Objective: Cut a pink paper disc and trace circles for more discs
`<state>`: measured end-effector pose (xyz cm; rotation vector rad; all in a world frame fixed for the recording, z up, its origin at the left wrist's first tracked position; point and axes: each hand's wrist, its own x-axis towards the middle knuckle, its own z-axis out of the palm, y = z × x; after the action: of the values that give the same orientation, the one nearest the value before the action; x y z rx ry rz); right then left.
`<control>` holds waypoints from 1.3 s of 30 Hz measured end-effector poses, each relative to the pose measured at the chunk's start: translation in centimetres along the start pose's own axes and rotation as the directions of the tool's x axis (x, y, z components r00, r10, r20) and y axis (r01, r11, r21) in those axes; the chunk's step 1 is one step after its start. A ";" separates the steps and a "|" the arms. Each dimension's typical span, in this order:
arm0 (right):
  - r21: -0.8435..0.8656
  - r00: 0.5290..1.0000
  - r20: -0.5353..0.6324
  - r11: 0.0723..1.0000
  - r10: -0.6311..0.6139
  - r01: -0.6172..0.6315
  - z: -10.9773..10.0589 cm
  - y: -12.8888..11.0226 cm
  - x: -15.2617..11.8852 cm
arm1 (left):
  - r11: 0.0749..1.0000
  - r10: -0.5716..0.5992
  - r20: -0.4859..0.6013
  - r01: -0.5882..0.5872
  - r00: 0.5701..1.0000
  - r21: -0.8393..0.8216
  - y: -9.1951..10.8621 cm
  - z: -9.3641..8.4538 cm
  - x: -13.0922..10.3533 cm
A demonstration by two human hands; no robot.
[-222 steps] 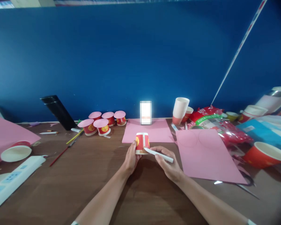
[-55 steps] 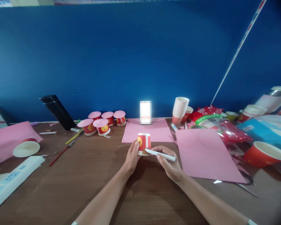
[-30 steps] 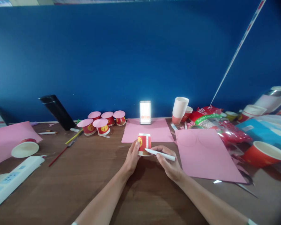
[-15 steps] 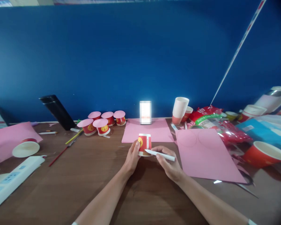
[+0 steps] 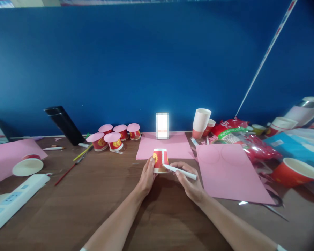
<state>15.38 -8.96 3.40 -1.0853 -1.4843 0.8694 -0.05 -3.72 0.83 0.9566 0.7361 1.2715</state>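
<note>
My left hand [image 5: 147, 177] grips a small red and white paper cup [image 5: 161, 160] by its left side, just in front of a pink sheet [image 5: 146, 146]. The cup carries a yellow emblem and a white strip. My right hand [image 5: 189, 181] is closed round a white pen [image 5: 183, 172], whose tip points left at the lower right part of the cup's side. Whether the tip touches the cup, I cannot tell. Further left stand several red cups with pink paper discs on top, one of them the front cup [image 5: 114, 143].
To the right lie a pink sheet [image 5: 230, 174] with faint circles, a red paper cup bag [image 5: 230, 129] and an orange cup [image 5: 290, 172]. Stacked white cups [image 5: 201, 122] stand behind. At left are a black bottle [image 5: 64, 124], a power strip [image 5: 18, 198] and brushes.
The held cup has shifted slightly left and up. The pen in my right hand has moved a little to the right, its tip now slightly higher on the cup's side.
</note>
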 end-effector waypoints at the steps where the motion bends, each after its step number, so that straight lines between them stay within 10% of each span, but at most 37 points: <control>1: -0.003 1.000 0.001 1.000 0.003 -0.003 0.0 -0.1 0.0 | 1.000 -0.002 0.001 0.002 1.000 -0.002 0.0 0.0 0.0; 39: 0.004 1.000 -0.015 1.000 -0.009 0.009 -0.1 0.2 0.1 | 0.997 0.005 0.036 -0.003 0.999 -0.072 -0.3 -0.2 0.1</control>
<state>15.49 -8.84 3.24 -1.0795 -1.4733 0.8556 -0.10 -3.56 0.43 0.9205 0.6567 1.2731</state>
